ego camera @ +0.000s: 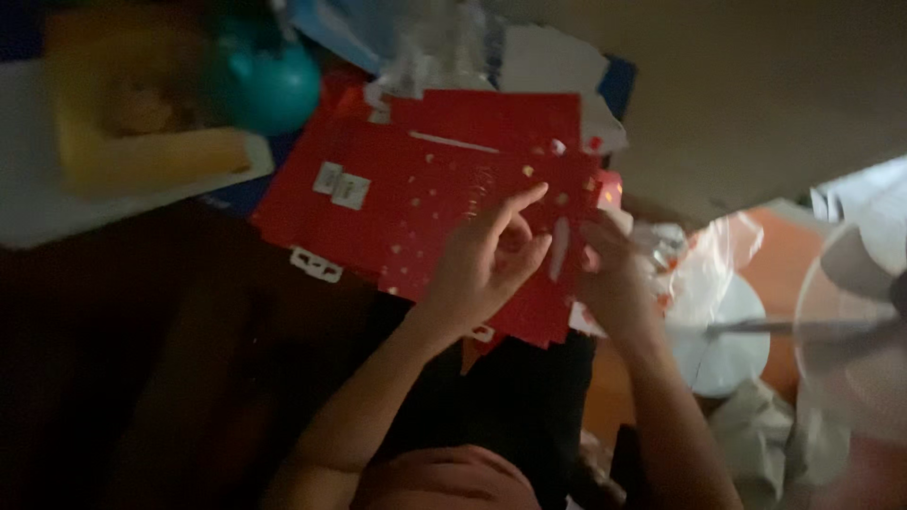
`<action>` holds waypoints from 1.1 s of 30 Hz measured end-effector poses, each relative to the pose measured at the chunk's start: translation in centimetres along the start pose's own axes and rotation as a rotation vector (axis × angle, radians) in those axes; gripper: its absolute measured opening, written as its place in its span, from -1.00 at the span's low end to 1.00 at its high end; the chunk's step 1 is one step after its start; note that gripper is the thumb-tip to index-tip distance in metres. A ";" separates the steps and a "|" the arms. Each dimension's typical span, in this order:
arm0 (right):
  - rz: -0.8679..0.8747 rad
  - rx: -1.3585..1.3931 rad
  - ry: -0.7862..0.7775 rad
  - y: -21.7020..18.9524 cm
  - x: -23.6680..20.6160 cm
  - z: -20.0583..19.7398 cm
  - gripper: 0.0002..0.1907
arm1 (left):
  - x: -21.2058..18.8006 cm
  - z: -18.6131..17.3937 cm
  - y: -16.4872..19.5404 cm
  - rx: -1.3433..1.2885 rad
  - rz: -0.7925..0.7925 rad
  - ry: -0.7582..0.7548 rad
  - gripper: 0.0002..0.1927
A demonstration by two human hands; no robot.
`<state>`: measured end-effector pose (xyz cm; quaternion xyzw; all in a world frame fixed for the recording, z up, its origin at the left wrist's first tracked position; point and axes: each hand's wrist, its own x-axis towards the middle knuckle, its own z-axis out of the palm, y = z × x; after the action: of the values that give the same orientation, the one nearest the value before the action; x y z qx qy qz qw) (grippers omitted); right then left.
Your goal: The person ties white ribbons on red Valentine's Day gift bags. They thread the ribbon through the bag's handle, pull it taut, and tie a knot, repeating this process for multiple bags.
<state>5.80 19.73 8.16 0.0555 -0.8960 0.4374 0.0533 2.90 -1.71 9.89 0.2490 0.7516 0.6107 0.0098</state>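
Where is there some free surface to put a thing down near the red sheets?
The widest bare patch is the plain beige surface at the upper right, bordered by the red card sheets and the fan. It is crowded elsewhere: both hands, left hand and right hand, work on the sheets, plastic wrap lies to the right, and a teal ball sits at the upper left.
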 end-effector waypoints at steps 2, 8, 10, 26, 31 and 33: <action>-0.002 -0.184 0.069 -1.0 -0.1 -2.7 -0.80 | 1.0 -0.7 -1.8 0.057 0.057 0.033 -0.53; 0.070 -0.273 0.135 -2.8 -0.4 -4.1 -0.84 | 1.2 -5.2 -9.2 0.367 0.137 0.200 -0.68; 0.058 -0.280 0.057 -2.7 0.1 -2.5 -0.79 | 0.2 -7.4 -11.1 0.584 0.034 0.281 -0.67; -0.314 -0.785 -0.279 -4.6 2.6 15.1 0.21 | -3.1 -13.5 -12.9 0.170 -0.299 0.265 -0.49; -0.298 -0.779 -0.250 -4.4 2.8 15.2 0.21 | -5.0 -15.5 -13.5 0.416 -0.229 0.598 -0.51; -0.246 -0.803 -0.269 -4.7 3.1 15.9 0.22 | -6.2 -15.3 -13.5 0.444 -0.285 0.705 -0.46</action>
<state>2.69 4.14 2.52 0.1930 -0.9806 0.0337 0.0050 -1.38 -19.81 -0.47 -0.0848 0.8489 0.4744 -0.2169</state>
